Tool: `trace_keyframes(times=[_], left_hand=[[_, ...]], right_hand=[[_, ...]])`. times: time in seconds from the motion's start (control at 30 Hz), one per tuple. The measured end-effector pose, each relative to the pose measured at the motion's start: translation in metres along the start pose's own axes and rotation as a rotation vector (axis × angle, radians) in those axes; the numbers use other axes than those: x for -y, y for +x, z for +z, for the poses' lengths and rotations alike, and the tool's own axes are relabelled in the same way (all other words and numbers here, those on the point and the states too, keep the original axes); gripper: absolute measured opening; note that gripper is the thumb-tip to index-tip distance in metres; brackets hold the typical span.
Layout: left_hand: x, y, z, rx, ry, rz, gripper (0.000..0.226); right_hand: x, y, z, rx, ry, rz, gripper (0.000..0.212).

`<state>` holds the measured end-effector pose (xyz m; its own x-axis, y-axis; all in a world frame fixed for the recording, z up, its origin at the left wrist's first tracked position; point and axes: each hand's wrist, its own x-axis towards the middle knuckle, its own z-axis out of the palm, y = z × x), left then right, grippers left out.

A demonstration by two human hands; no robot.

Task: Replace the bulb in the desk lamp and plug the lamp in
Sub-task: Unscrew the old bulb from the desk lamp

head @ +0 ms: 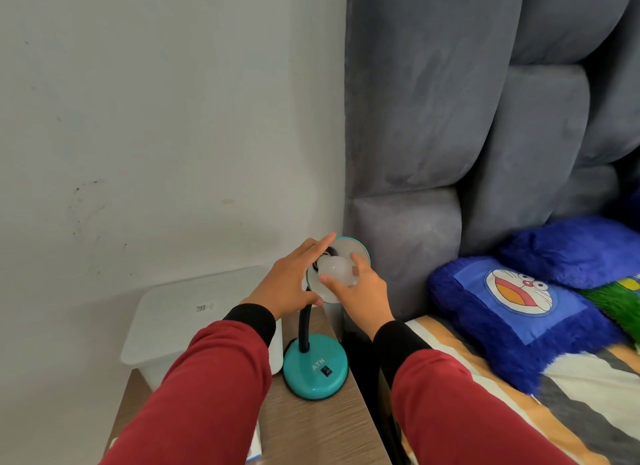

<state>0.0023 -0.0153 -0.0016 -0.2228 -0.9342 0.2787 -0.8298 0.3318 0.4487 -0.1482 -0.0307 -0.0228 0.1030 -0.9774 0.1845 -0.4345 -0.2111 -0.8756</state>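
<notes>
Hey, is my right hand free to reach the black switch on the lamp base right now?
Probably not right away. The right hand is gripping the white bulb at the lamp shade. Nothing covers the switch on the teal base, so once the bulb is released, the way looks free.

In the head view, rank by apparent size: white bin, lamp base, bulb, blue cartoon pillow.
1. Blue cartoon pillow
2. White bin, partly hidden by a sleeve, so its place against the pillow is unsure
3. Lamp base
4. Bulb

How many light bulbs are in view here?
1: a white bulb sits in the lamp shade, gripped by the right hand. Any spare bulb is out of sight.
</notes>
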Motion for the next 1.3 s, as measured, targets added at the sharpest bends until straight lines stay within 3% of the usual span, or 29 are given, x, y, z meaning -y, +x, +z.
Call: trace_keyframes(times=[0.1, 0.23, 0.37, 0.53, 0.67, 0.83, 0.97, 1.07, 1.17, 1.3], left_hand=[[-0.0014, -0.0009, -0.0013, 0.0, -0.004, -0.004, 0.115], [-0.0028, -0.0016, -0.0013, 0.004, 0.001, -0.001, 0.113], [-0.0058, -0.0025, -0.0032, 0.005, 0.001, -0.014, 0.112], [-0.004, -0.0012, -0.0012, 0.006, 0.008, -0.01, 0.113], [-0.0032, -0.0011, -0.002, 0.006, 0.003, -0.007, 0.112], [-0.0026, 0.0003, -0.0014, 0.005, -0.001, -0.001, 0.113], [-0.0028, 0.0, -0.0016, 0.008, -0.01, -0.001, 0.113], [-0.0038, -0.0014, -0.002, 0.008, -0.009, -0.004, 0.112], [-0.0024, 0.0001, -0.0007, 0.005, -0.005, 0.002, 0.112], [-0.0006, 0.0016, -0.0011, 0.005, -0.004, -0.001, 0.114]], right_hand=[[-0.0006, -0.0002, -0.0007, 0.001, -0.028, -0.051, 0.069], [-0.0015, -0.002, 0.0006, 0.029, 0.078, 0.014, 0.08], [-0.0007, -0.0009, -0.0003, 0.021, 0.061, -0.004, 0.063], [-0.0019, 0.0005, 0.0022, 0.05, 0.136, 0.049, 0.085], [-0.0011, 0.0028, -0.001, 0.042, 0.082, 0.027, 0.067], [-0.0017, 0.0036, 0.0004, 0.073, 0.12, 0.054, 0.082], [-0.0016, 0.0028, -0.0006, 0.068, 0.076, 0.049, 0.064], [-0.0018, 0.0026, 0.0003, 0.031, 0.047, -0.018, 0.074], [-0.0028, -0.0005, 0.0017, 0.064, 0.14, 0.029, 0.085], [-0.0027, 0.0004, -0.0013, 0.06, 0.067, 0.0, 0.065]])
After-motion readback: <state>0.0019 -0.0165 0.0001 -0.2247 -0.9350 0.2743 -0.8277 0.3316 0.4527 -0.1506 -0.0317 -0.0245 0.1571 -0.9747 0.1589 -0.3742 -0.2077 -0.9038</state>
